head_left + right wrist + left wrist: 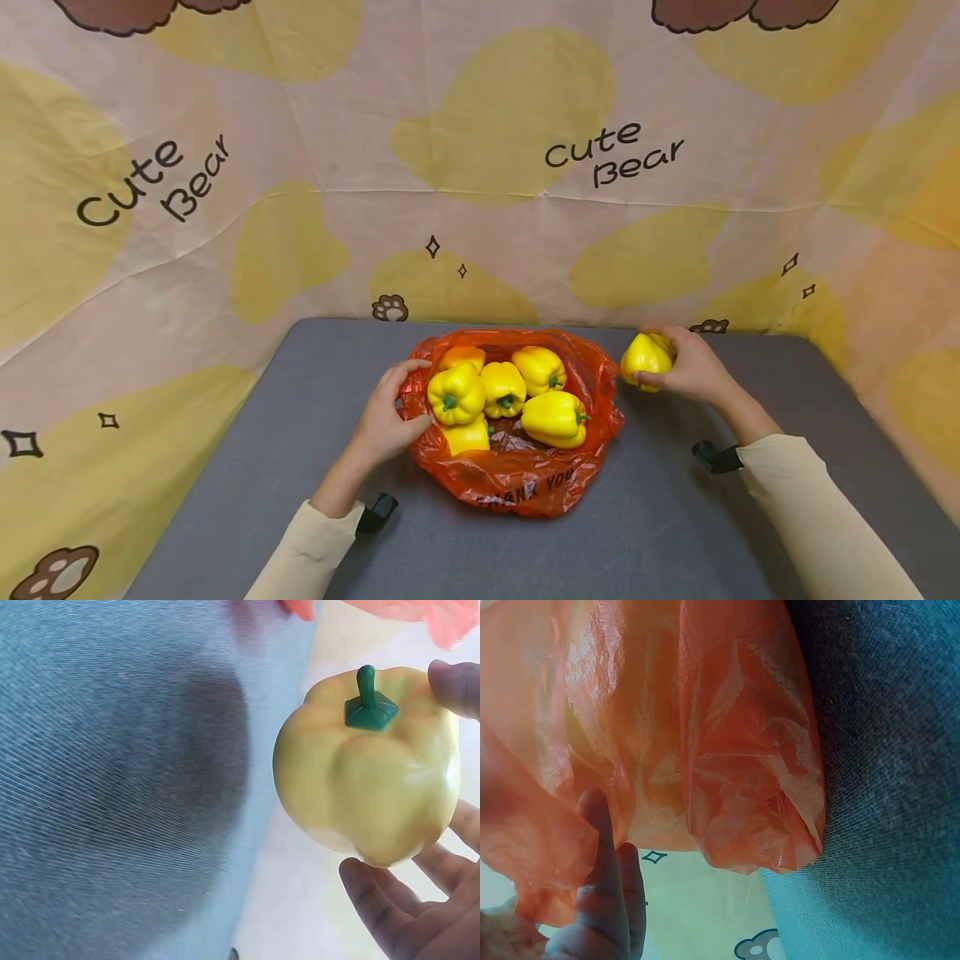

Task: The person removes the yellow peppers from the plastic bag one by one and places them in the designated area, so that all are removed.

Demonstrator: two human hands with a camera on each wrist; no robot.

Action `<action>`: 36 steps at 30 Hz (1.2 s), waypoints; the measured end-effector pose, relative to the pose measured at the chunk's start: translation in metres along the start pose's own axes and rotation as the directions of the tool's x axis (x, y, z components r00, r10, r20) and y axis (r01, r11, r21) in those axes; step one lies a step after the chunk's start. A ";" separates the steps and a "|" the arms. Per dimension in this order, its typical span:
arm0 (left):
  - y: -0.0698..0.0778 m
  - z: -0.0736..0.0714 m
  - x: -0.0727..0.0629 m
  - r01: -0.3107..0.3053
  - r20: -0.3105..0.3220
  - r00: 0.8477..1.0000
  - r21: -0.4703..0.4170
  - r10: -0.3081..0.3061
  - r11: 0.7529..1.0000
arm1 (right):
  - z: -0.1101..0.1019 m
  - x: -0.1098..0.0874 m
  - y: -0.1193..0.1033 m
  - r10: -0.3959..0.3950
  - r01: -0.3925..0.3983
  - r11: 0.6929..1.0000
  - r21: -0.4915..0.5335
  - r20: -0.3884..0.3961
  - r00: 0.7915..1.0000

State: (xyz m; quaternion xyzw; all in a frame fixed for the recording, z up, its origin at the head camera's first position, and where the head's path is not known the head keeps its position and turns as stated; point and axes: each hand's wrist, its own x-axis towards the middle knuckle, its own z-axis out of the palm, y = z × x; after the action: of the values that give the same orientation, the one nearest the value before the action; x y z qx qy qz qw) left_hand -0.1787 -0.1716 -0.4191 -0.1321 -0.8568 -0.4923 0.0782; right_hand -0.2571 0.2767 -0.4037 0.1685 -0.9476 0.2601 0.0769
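My right hand (693, 367) holds a yellow bell pepper (643, 360) between thumb and fingers, just right of a red plastic bag. In the right wrist view this bell pepper (367, 772) shows a green stem and hangs above the tabletop. The red bag (517, 487) sits with its mouth spread wide, and several yellow bell peppers (555, 418) lie inside. At the bag's left rim is my left hand (386, 421), its thumb and fingers apart and touching the plastic. Extended fingers (604, 892) lie against the bag's side (742, 750) in the left wrist view.
A grey table (315, 358) carries the bag. Behind it hangs a patterned cloth (487, 225) printed with "Cute Bear", meeting the table's back edge. Dark wrist devices (716, 457) sit below both wrists.
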 end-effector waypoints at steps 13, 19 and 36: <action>0.001 0.002 0.001 -0.014 -0.017 1.000 0.003 0.014 1.000 | 0.011 -0.003 0.007 0.053 -0.054 0.998 0.022 0.040 0.998; 0.002 0.002 0.001 -0.013 -0.019 1.000 -0.007 0.013 1.000 | 0.016 -0.004 0.008 0.074 -0.076 0.997 0.018 0.066 0.995; 0.001 0.002 -0.001 0.006 -0.017 1.000 0.002 -0.006 1.000 | 0.023 -0.005 0.011 0.063 -0.065 0.997 0.034 0.068 0.996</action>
State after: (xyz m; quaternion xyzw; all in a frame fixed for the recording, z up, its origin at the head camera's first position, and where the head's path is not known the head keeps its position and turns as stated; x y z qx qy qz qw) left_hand -0.1778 -0.1695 -0.4195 -0.1252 -0.8569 -0.4929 0.0840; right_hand -0.2581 0.2748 -0.4294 0.1481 -0.9498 0.2736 0.0338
